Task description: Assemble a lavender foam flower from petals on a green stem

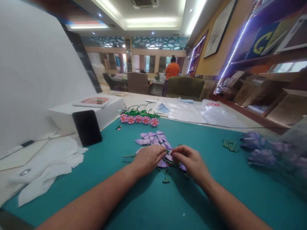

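Over a pile of purple plastic petals [152, 138], my left hand [149, 158] is closed in a pinch, with a small green piece [167, 151] at its fingertips. Facing it, my right hand [192, 160] also pinches, thumb against forefinger; what lies between them is too small to make out. The two hands' fingertips are close together. A thin green stem [129, 156] sticks out left of my left hand; whether it is held or lies on the mat I cannot tell. Below the hands lie a green ring-like part [166, 171] and a short green connector [166, 181].
Pink toy flowers [138, 119] line the back of the green mat [148, 207]. A black phone-like slab [87, 127] leans on a white box [112, 110]. Green pieces [229, 145] and wrapped purple flowers [261, 156] lie right, white bags [55, 156] left. A person in orange [172, 70] stands beyond.
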### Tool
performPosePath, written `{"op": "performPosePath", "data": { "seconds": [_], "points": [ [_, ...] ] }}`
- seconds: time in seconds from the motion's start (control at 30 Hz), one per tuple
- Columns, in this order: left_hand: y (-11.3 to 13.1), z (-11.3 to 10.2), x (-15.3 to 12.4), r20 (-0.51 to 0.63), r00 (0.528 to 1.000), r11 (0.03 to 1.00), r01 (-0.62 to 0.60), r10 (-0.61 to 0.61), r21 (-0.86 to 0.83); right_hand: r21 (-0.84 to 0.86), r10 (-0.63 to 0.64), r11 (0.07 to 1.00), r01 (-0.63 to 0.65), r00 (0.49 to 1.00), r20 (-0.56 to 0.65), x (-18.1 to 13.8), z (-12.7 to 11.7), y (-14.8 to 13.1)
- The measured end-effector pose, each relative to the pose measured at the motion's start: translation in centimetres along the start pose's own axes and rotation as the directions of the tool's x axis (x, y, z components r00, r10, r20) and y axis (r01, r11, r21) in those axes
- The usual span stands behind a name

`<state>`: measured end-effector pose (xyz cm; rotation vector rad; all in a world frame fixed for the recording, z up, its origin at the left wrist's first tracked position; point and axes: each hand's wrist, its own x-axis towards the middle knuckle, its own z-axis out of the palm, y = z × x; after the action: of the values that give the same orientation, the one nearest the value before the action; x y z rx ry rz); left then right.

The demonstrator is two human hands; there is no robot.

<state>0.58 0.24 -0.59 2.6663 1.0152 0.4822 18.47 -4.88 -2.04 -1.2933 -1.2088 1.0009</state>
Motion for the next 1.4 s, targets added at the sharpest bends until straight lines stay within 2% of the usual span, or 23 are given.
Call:
{"op": "performPosePath", "data": {
  "seconds": [0.13, 0.53, 0.7, 0.9, 1.4],
  "points": [
    [0.5, 0.0, -0.2, -0.008, 1.000, 1.000, -0.009, 0.008, -0.025, 0.072, 0.027, 0.997, -0.025, 0.999, -0.035, -0.1, 0.3, -0.4],
    [1.2, -0.1, -0.4, 0.003, 1.000, 1.000, -0.008, 0.008, -0.019, 0.016, 0.011, 1.000, -0.011, 1.000, -0.029, -0.3, 0.3, -0.5],
    [1.2, 0.1, -0.4, 0.000, 1.000, 1.000, -0.014, 0.014, -0.018, -0.017, -0.037, 0.999, 0.037, 0.999, -0.032, -0.5, 0.5, -0.5],
    [1.4, 0.0, -0.5, -0.002, 1.000, 1.000, -0.025, 0.025, -0.006, 0.006, -0.031, 1.000, 0.031, 0.999, -0.032, -0.8, 0.6, -0.7],
    [1.7, -0.2, -0.4, 0.002, 1.000, 0.996, -0.014, 0.014, -0.087, -0.008, -0.042, 0.999, 0.042, 0.999, -0.018, -0.8, 0.3, -0.5]
  ]
}}
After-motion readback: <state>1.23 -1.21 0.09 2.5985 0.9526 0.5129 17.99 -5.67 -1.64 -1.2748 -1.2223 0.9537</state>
